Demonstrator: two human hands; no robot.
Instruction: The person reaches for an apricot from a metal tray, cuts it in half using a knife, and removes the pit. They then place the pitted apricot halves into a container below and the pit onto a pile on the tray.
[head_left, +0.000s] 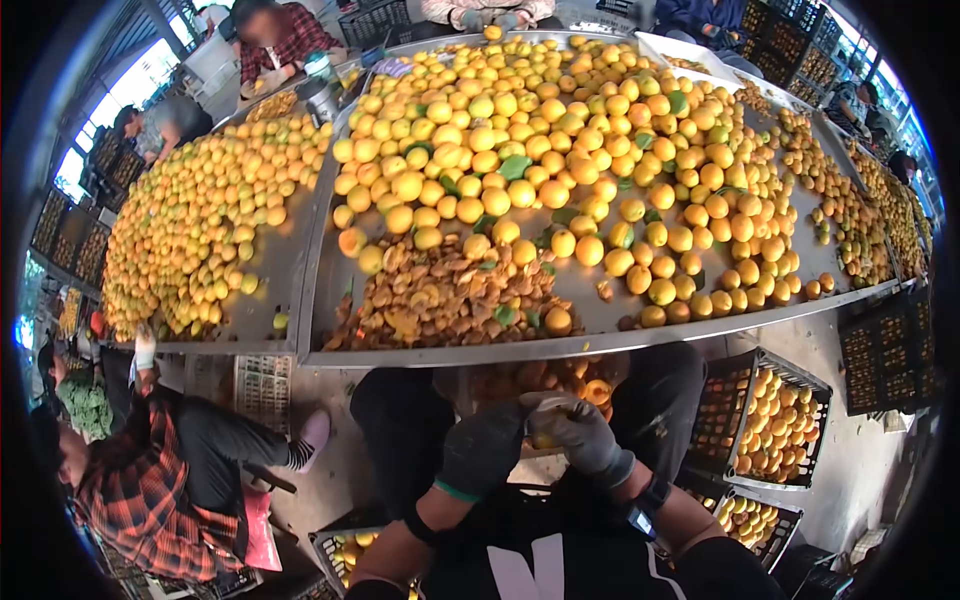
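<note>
Both my hands wear dark grey gloves and meet low in front of me, below the table's edge. My left hand (483, 447) and my right hand (590, 437) close together around one yellow-orange fruit (545, 432), which shows only as a sliver between the fingers. A crate of fruit (545, 380) sits between my knees just beyond the hands. Above it stretches a metal sorting table (600, 318) heaped with yellow-orange fruit (560, 140) and green leaves, with a pile of brownish peel scraps (440, 295) near the front edge.
A second metal table (255, 290) of fruit lies to the left. Black crates of fruit (775, 425) stand at my right, another (345, 548) by my left leg. A person in a red plaid shirt (140, 500) sits at lower left. Other people work at the far side.
</note>
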